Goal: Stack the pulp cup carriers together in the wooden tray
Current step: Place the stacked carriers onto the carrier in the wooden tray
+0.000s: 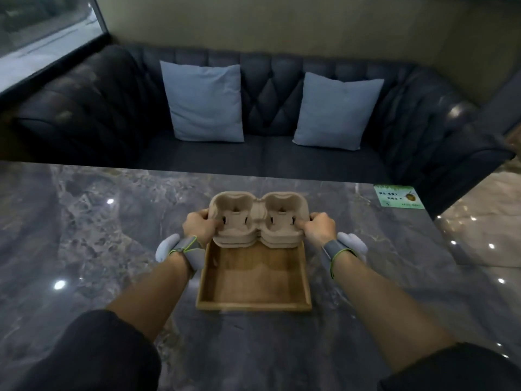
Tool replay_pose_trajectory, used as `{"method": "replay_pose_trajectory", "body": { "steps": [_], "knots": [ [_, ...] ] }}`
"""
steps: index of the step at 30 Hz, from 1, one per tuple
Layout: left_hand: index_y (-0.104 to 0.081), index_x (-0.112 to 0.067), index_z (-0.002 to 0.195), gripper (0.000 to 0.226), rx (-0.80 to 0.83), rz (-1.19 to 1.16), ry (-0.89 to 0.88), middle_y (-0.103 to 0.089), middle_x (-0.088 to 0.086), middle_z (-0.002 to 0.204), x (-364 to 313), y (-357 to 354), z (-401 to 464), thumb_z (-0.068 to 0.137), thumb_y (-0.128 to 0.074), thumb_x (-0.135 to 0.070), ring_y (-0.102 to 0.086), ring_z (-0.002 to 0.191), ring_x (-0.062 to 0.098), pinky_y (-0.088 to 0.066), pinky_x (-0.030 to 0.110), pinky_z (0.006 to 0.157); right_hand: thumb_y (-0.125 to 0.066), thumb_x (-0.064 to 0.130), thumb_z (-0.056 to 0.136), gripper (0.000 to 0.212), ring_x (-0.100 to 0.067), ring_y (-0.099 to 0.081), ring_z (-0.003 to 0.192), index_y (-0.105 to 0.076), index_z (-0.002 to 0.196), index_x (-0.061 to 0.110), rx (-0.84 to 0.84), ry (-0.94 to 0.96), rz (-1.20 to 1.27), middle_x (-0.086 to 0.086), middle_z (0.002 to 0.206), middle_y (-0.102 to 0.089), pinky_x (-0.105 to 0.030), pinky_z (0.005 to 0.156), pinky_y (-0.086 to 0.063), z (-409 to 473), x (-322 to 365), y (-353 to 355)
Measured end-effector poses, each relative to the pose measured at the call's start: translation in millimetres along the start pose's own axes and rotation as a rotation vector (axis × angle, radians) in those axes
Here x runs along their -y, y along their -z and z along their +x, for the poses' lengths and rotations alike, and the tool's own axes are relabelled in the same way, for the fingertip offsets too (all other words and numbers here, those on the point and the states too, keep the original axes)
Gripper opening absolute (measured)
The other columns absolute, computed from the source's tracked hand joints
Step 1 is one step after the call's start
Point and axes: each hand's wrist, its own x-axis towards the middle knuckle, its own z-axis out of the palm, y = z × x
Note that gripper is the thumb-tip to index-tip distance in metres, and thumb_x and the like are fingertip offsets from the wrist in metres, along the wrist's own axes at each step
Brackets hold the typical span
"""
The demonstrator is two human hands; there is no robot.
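Observation:
A nested stack of beige pulp cup carriers (pixel 257 221), each with two cup wells, hangs over the far end of the wooden tray (pixel 253 303). My left hand (pixel 198 225) grips the stack's left end, thumb inside the left well. My right hand (pixel 320 228) grips the right end the same way. The layered edges of the stack show at its near side. The tray's floor nearer to me is bare wood. Whether the stack touches the tray's far rim is hidden.
The tray rests on a dark marble table (pixel 112 249). A green card (pixel 399 196) lies at the table's far right corner. Beyond the table stands a dark tufted sofa (pixel 270 108) with two light blue cushions. Grey bands wrap both wrists.

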Motion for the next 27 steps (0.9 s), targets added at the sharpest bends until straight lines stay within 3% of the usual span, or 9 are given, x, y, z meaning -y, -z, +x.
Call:
{"method": "replay_pose_trajectory", "body": {
  "steps": [3,10,16,22,27],
  "knots": [
    [-0.071,0.000,0.099,0.027,-0.003,0.031,0.020,-0.071,0.025,0.100,9,-6,8,0.073,-0.066,-0.006,-0.064,0.098,0.039,-0.053,0.044,0.084,-0.054,0.023,0.092,0.036,-0.036,-0.060,0.111,-0.065,0.112,-0.005,0.021,-0.024,-0.033,-0.023,0.119,-0.065,-0.042,0.093,-0.049,9,-3,-8],
    [-0.068,0.001,0.097,0.025,0.000,0.095,0.020,-0.067,0.021,0.089,18,-14,20,0.076,-0.066,-0.012,-0.064,0.096,0.038,-0.043,0.034,0.067,-0.055,0.024,0.091,0.037,-0.036,-0.059,0.112,-0.064,0.115,-0.003,0.039,-0.047,-0.067,-0.022,0.121,-0.064,-0.037,0.086,-0.048,22,-5,-15],
    [-0.067,0.001,0.107,0.030,-0.015,0.145,0.005,-0.069,0.026,0.105,22,-14,30,0.080,-0.061,-0.011,-0.063,0.099,0.038,-0.045,0.035,0.074,-0.056,0.021,0.090,0.036,-0.037,-0.061,0.108,-0.063,0.114,-0.005,0.069,-0.054,-0.089,-0.024,0.119,-0.065,-0.044,0.094,-0.051,24,-6,-21],
    [-0.066,0.009,0.099,0.027,0.016,0.230,-0.006,-0.066,0.030,0.106,25,-14,35,0.085,-0.056,-0.012,-0.060,0.102,0.040,-0.039,0.034,0.071,-0.053,0.024,0.091,0.039,-0.039,-0.058,0.113,-0.062,0.115,-0.005,0.048,-0.079,-0.182,-0.024,0.123,-0.062,-0.047,0.098,-0.047,25,-4,-29],
    [-0.063,0.009,0.109,0.034,0.047,0.307,0.008,-0.063,0.030,0.116,24,-14,34,0.089,-0.052,-0.016,-0.057,0.111,0.042,-0.045,0.042,0.090,-0.044,0.030,0.095,0.042,-0.038,-0.058,0.114,-0.061,0.119,-0.001,0.049,-0.116,-0.254,-0.022,0.126,-0.061,-0.042,0.096,-0.048,22,-2,-34]
  ]
}}
